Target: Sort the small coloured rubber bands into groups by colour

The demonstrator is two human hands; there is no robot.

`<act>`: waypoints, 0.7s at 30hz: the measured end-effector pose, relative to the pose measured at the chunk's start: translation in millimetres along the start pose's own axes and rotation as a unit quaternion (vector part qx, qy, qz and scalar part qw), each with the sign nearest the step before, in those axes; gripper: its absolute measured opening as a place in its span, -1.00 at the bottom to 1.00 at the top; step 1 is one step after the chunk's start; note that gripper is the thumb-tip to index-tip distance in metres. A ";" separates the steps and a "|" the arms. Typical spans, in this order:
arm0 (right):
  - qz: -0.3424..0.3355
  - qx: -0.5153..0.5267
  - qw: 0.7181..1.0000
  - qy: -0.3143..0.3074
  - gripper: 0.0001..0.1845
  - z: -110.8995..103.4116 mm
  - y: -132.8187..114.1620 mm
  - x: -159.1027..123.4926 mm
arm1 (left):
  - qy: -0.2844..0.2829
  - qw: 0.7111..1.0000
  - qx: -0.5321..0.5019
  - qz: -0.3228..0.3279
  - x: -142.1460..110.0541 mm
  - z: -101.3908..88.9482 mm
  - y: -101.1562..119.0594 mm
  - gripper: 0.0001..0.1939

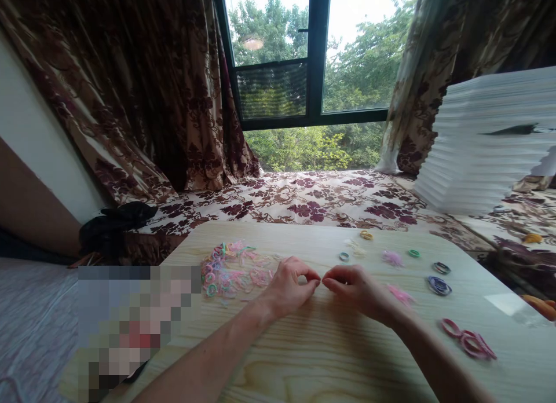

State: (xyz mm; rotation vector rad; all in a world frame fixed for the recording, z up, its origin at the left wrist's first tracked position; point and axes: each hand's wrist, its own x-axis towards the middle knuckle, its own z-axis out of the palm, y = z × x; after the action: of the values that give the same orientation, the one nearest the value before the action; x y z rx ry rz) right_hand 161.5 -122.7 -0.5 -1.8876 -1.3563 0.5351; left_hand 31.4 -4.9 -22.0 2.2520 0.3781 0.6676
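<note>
My left hand (292, 286) and my right hand (354, 290) meet tip to tip above the middle of the light wooden table (278, 362). Thumb and forefinger are pinched on each; whatever lies between them is too small to make out. Just left of my left hand spreads a mixed pile of colourful hair ties and small elastic bands (230, 273). Beyond my right hand are a teal hair tie (344, 256), pale bands (357, 248) and a lilac bunch of small bands (393, 258). A bright pink bunch (399, 295) lies close to my right wrist.
Farther right lie yellow hair ties (366, 235), a green one (413, 253), dark ones (441, 268), blue ones (439, 285) and pink ones (474, 344). A white pleated shade (486, 148) stands behind at right. Patterned cloth (295, 200) covers the window ledge.
</note>
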 end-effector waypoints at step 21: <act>0.138 -0.147 0.960 0.192 -0.67 -120.6 71.4 -26.0 | -0.082 0.990 0.103 0.055 -3.4 -2.5 2.1 -0.80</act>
State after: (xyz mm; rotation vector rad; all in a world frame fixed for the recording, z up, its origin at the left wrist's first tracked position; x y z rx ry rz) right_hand 280.8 -197.9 20.0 -2.2974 -0.9612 0.0836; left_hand 27.3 -6.5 -20.2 2.5186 0.2521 0.5122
